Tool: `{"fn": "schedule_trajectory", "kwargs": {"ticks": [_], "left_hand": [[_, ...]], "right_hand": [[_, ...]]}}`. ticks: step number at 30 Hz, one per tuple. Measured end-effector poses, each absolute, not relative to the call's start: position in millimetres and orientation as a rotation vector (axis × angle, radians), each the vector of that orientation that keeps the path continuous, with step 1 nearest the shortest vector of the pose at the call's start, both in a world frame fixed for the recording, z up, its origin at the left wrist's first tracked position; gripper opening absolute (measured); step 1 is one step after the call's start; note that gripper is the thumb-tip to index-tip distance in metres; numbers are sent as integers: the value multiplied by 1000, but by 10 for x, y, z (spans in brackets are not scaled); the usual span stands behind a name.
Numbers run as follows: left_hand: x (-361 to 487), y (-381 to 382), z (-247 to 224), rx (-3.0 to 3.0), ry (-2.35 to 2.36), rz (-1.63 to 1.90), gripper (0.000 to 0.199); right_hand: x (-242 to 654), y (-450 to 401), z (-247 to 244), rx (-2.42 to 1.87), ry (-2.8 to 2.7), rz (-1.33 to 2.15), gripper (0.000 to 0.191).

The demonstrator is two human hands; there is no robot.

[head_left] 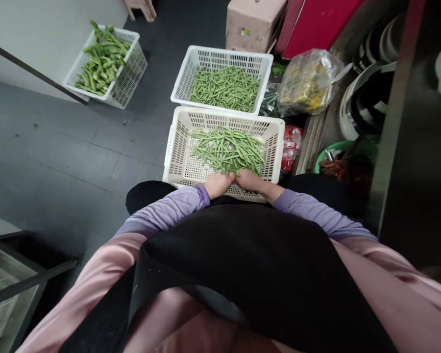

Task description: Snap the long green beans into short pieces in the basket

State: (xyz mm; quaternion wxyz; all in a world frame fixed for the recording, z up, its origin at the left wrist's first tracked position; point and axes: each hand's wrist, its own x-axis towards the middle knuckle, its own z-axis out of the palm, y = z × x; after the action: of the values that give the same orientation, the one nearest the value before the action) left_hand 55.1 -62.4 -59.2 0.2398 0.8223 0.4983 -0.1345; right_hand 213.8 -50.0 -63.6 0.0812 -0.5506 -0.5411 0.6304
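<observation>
My left hand [219, 185] and my right hand [249, 180] meet over the near side of a white plastic basket [178, 147]. Both have their fingers closed in a pinch, and a bit of green bean shows between them. Long green beans [230, 147] lie loose in this basket, mostly to its middle and right. Just beyond, touching it, stands a second white basket [183, 81] with short pieces of green bean [226, 88] heaped inside. My fingertips partly hide what they grip.
At the far left, a white basket [130, 73] holds thick green stalks [105, 61]. A pinkish stool [253, 22] stands behind the bean baskets. Rightward are a clear bag [310, 81] with yellow contents, a red bag [290, 147], white buckets [347, 115] and a green basin [325, 151].
</observation>
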Motion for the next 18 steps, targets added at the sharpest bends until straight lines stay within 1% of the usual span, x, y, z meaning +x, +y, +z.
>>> {"fn": "schedule_trajectory", "kwargs": {"ticks": [2,3,5,6,7,10,15,18], "left_hand": [[455,-483,-756,2109,1404,-246,18],[377,-406,-838,2018,1468,-164,21],[200,-260,-1000,1837,1637,-66,35],[123,-194,-1084,1763,1714,-70,39],[67,-134,-1171,1708,1766,-96,40],[72,5,-1449,1627,1829,-141,32],[357,107,-1793,1505,1835,-211,44],[393,108,-1790,1475,1862,-207,34]], "right_hand": [[2182,-433,-618,-1534,-1493,1932,32],[2219,-387,-599,-1460,-1353,1976,29],[2294,-289,-561,-1356,-1034,2024,24],[2321,-246,-548,-1348,-885,2033,23],[2336,-212,-541,-1355,-751,2047,24],[2305,-173,-549,-1385,-461,2101,25],[2176,-232,-591,-1404,-386,2092,27],[2162,-242,-646,-1446,-394,2083,30]]}}
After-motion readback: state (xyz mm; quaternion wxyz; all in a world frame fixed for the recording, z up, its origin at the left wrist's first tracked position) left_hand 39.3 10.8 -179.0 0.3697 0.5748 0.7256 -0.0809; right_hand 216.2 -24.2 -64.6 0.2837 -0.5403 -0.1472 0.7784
